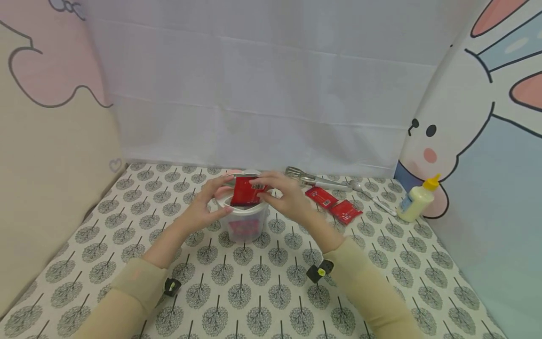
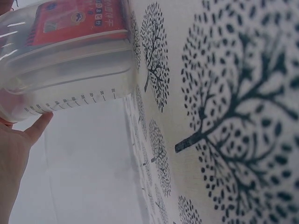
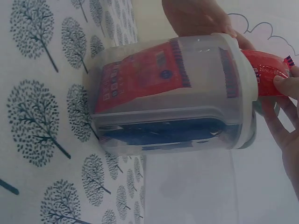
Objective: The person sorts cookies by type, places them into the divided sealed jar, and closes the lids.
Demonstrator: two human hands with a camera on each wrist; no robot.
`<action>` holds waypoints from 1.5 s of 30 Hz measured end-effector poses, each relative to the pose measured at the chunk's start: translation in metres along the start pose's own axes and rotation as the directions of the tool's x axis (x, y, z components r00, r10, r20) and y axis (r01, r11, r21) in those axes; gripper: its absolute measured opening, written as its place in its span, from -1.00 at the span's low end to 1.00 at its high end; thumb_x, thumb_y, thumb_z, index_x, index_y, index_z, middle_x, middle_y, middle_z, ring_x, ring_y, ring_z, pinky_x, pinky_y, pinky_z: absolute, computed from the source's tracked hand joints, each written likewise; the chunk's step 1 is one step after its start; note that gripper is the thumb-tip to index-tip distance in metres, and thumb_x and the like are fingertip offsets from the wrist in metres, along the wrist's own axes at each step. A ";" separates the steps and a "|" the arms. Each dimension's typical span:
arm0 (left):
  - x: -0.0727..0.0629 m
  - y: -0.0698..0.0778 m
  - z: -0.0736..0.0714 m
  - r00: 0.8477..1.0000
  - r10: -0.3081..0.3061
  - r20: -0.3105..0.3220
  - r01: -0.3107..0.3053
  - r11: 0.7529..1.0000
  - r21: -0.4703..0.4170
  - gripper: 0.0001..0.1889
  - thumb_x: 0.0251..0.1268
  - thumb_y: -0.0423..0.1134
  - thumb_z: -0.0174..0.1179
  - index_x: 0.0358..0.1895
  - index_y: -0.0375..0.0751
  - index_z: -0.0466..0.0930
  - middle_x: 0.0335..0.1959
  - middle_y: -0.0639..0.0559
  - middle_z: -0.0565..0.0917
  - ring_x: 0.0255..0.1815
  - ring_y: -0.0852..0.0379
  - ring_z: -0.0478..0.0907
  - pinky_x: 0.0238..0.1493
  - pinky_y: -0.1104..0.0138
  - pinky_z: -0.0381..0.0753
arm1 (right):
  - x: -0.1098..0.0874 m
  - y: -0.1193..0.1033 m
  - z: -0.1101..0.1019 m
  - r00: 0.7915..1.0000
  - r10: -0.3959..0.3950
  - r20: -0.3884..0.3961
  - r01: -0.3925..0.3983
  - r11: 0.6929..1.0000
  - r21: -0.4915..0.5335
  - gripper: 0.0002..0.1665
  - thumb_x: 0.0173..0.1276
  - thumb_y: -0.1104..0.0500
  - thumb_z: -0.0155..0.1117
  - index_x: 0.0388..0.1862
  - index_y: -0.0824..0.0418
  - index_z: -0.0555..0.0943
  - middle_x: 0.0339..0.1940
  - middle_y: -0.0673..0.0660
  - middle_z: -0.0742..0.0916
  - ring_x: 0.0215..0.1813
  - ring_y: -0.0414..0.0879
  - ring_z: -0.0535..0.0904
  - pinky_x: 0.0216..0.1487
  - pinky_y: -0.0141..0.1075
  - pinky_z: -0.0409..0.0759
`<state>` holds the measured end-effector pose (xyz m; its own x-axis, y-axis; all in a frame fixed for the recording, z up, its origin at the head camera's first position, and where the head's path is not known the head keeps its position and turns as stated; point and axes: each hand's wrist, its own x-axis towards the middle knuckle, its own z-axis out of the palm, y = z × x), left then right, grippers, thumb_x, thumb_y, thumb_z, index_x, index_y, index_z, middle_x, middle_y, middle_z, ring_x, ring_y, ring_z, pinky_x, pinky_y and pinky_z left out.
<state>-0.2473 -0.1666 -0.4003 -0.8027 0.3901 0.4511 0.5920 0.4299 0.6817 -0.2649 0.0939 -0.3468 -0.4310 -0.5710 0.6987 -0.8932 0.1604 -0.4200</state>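
A clear plastic container (image 1: 246, 230) with a white rim stands upright on the table. My left hand (image 1: 206, 203) grips its rim from the left, thumb in front and fingers toward the back. My right hand (image 1: 289, 194) pinches a red snack packet (image 1: 244, 192) at the container's mouth. In the right wrist view the held packet (image 3: 264, 70) lies partly within the opening. Through the wall another red packet (image 3: 140, 77) shows inside, beside something dark blue (image 3: 163, 133). Measuring marks (image 2: 74, 102) run along the container's side.
Two more red packets (image 1: 322, 197) (image 1: 346, 212) lie to the right. Behind them are a metal utensil with slots (image 1: 313, 179) and a long-handled spoon (image 1: 372, 195). A glue bottle (image 1: 417, 202) with a yellow cap stands far right. A curtain (image 1: 262, 94) hangs behind the table.
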 end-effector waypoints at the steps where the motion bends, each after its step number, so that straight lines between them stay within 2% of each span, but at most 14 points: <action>1: 0.000 0.000 0.000 1.000 -0.003 0.001 0.003 1.000 0.005 -0.18 0.13 -0.19 0.30 0.44 0.26 0.07 0.46 0.13 0.17 0.46 -0.11 0.07 0.29 -0.33 0.07 | -0.002 0.002 0.001 1.000 -0.005 0.011 0.005 1.000 -0.017 -0.59 0.16 0.40 0.33 0.03 0.24 0.62 -0.03 0.14 0.67 -0.12 -0.12 0.61 -0.11 -0.39 0.64; 6: 0.000 0.001 0.000 1.000 0.000 0.004 0.000 1.000 0.024 -0.19 0.13 -0.16 0.30 0.43 0.26 0.07 0.47 0.12 0.15 0.45 -0.15 0.07 0.26 -0.35 0.10 | -0.010 0.008 0.007 0.997 -0.064 0.051 0.069 0.991 -0.112 -0.66 0.18 0.33 0.34 -0.03 0.22 0.65 -0.08 0.09 0.69 -0.04 -0.12 0.56 -0.06 -0.42 0.59; 10: 0.002 0.000 0.001 0.999 0.036 -0.003 -0.036 0.999 0.017 -0.18 0.12 -0.19 0.30 0.44 0.22 0.08 0.45 0.10 0.17 0.44 -0.14 0.09 0.26 -0.35 0.11 | -0.014 0.010 0.009 0.991 -0.111 0.079 0.123 0.980 -0.158 -0.68 0.19 0.26 0.34 -0.04 0.22 0.65 -0.07 0.12 0.70 0.09 -0.02 0.52 0.20 -0.25 0.50; 15: 0.003 0.001 0.002 0.999 0.046 -0.004 -0.046 0.999 -0.013 -0.17 0.11 -0.21 0.31 0.44 0.22 0.08 0.44 0.10 0.17 0.43 -0.14 0.12 0.24 -0.37 0.12 | -0.020 0.008 0.010 0.985 -0.072 0.159 0.101 0.978 -0.183 -0.63 0.23 0.18 0.30 0.04 0.18 0.62 0.06 0.15 0.66 0.20 0.03 0.48 0.37 -0.14 0.34; 19: 0.002 0.001 0.002 0.999 0.052 -0.001 -0.052 0.998 -0.023 -0.18 0.11 -0.24 0.30 0.43 0.19 0.09 0.44 0.04 0.17 0.39 -0.16 0.16 0.23 -0.35 0.17 | -0.023 0.007 0.011 0.977 -0.065 0.201 0.111 0.968 -0.223 -0.60 0.22 0.15 0.31 0.06 0.16 0.61 0.11 0.14 0.65 0.25 0.02 0.45 0.40 -0.16 0.30; 21: 0.002 0.000 0.002 0.998 0.067 -0.005 -0.067 0.997 -0.033 -0.18 0.10 -0.28 0.30 0.43 0.12 0.10 0.43 -0.01 0.17 0.36 -0.17 0.20 0.22 -0.28 0.27 | -0.022 0.008 0.012 0.974 -0.098 0.202 0.143 0.965 -0.220 -0.60 0.20 0.17 0.33 0.05 0.17 0.62 0.10 0.14 0.65 0.25 0.02 0.46 0.40 -0.15 0.30; 24: 0.001 0.000 0.002 0.996 0.088 -0.017 -0.089 0.995 -0.053 -0.18 0.07 -0.34 0.30 0.42 0.04 0.12 0.43 -0.04 0.17 0.32 -0.15 0.26 0.19 -0.20 0.37 | -0.021 0.008 0.009 0.971 -0.175 0.160 0.203 0.963 -0.176 -0.62 0.16 0.26 0.36 0.00 0.24 0.62 0.06 0.18 0.65 0.20 0.05 0.48 0.36 -0.16 0.36; 28: 0.000 0.000 0.000 0.996 0.078 -0.034 -0.080 0.996 -0.043 -0.17 0.04 -0.33 0.33 0.41 0.04 0.14 0.42 -0.02 0.21 0.34 -0.15 0.24 0.23 -0.29 0.25 | -0.021 0.007 -0.005 0.975 -0.210 0.072 0.219 0.965 -0.145 -0.62 0.12 0.35 0.37 -0.03 0.26 0.62 0.04 0.20 0.63 0.18 0.07 0.48 0.30 -0.17 0.43; 31: 0.000 0.001 -0.001 0.999 0.042 -0.034 -0.042 0.999 -0.018 -0.17 0.05 -0.27 0.34 0.42 0.13 0.13 0.41 0.03 0.22 0.38 -0.14 0.20 0.25 -0.36 0.11 | -0.025 0.006 -0.022 0.988 -0.147 0.045 0.153 0.974 -0.168 -0.62 0.15 0.33 0.36 -0.01 0.21 0.62 0.09 0.17 0.62 0.22 0.05 0.45 0.31 -0.18 0.41; 34: -0.001 0.001 -0.002 0.999 0.014 -0.029 -0.014 1.000 -0.006 -0.17 0.07 -0.22 0.33 0.42 0.21 0.12 0.41 0.08 0.23 0.38 -0.12 0.20 0.24 -0.37 0.11 | -0.033 0.008 -0.041 0.998 -0.039 0.049 0.049 0.977 -0.207 -0.60 0.20 0.27 0.34 0.05 0.17 0.60 0.16 0.14 0.58 0.27 0.05 0.40 0.33 -0.16 0.39; 36: -0.001 0.001 -0.002 1.000 0.012 -0.026 -0.012 1.000 -0.009 -0.18 0.08 -0.21 0.32 0.42 0.22 0.12 0.40 0.07 0.24 0.37 -0.12 0.20 0.25 -0.37 0.11 | -0.040 0.013 -0.052 0.998 0.046 0.053 -0.033 0.973 -0.229 -0.57 0.22 0.24 0.33 0.10 0.16 0.57 0.20 0.13 0.56 0.29 0.03 0.38 0.33 -0.14 0.38; 40: 0.000 0.000 -0.001 1.000 0.016 -0.021 -0.017 1.000 -0.005 -0.18 0.08 -0.20 0.32 0.43 0.22 0.11 0.39 0.06 0.24 0.36 -0.14 0.21 0.24 -0.37 0.12 | -0.056 0.030 -0.074 0.974 0.220 0.049 -0.200 0.946 -0.256 -0.46 0.22 0.22 0.34 0.21 0.12 0.50 0.27 0.12 0.50 0.34 0.01 0.33 0.33 -0.09 0.38; 45: 0.000 -0.002 0.001 1.000 0.017 -0.017 -0.017 1.000 -0.006 -0.18 0.09 -0.21 0.33 0.42 0.22 0.11 0.38 0.06 0.25 0.35 -0.14 0.23 0.23 -0.38 0.13 | -0.077 0.061 -0.093 0.925 0.376 0.046 -0.341 0.879 -0.334 -0.42 0.26 0.18 0.31 0.28 0.09 0.44 0.32 0.13 0.46 0.39 0.09 0.26 0.37 0.08 0.27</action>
<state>-0.2480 -0.1665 -0.4022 -0.7936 0.3831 0.4727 0.6053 0.4184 0.6771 -0.2979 0.2229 -0.3720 -0.7289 -0.5050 0.4622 -0.6809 0.6044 -0.4136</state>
